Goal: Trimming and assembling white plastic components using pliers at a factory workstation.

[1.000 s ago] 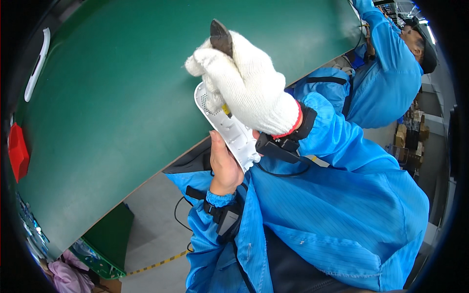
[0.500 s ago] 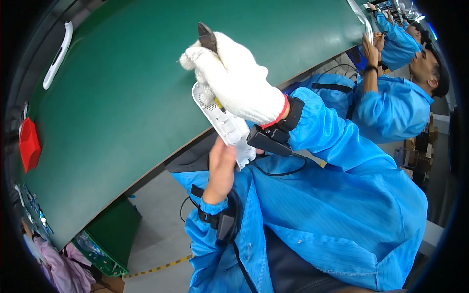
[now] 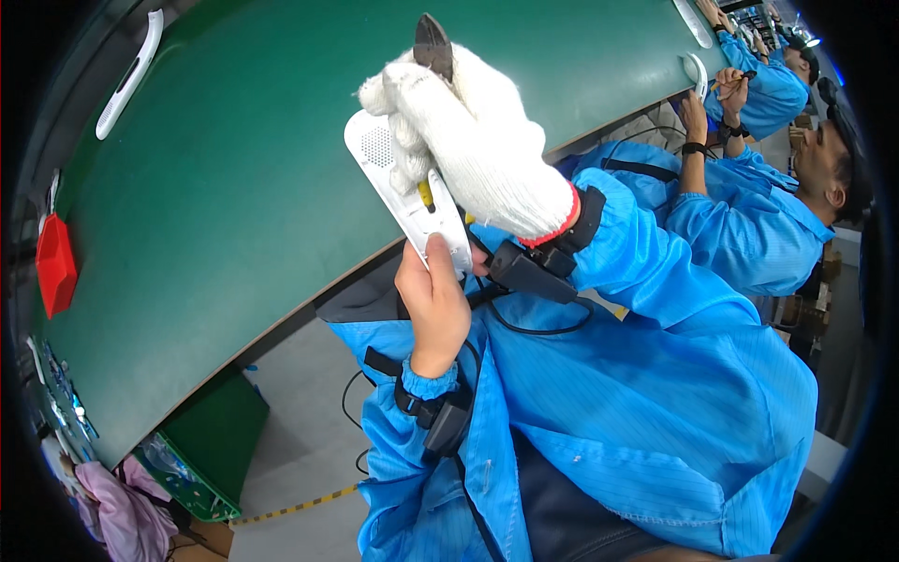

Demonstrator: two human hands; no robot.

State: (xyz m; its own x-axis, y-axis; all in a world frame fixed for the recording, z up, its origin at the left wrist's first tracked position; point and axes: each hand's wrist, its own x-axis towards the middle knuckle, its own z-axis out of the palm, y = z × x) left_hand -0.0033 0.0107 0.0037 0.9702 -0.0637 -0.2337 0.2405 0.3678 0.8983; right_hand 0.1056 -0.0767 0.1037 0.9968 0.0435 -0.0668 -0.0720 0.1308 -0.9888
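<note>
My bare left hand (image 3: 435, 309) grips the lower end of a white plastic casing (image 3: 412, 214), thumb on its face. The casing is long and round-ended, with a patch of small holes at its upper end. My right hand (image 3: 468, 140), in a white knit glove with a red cuff, is closed round a pair of pliers (image 3: 434, 49). Their dark jaws point up and away past the glove, and a yellow handle end shows below the fingers, over the casing. The gloved fingers lie against or just above the casing; I cannot tell whether they touch it.
A green worktable (image 3: 253, 187) spans the far side. On it, at left, are a white curved part (image 3: 131, 77) and a red bin (image 3: 56, 267). A green crate (image 3: 211, 440) stands below. Co-workers in blue (image 3: 749, 225) sit at right; a person in pink (image 3: 126, 515) is lower left.
The casing has come up and to the left, turned more toward view. My left hand now holds its lower end with the thumb on top. My right hand has shifted up and right with the pliers.
</note>
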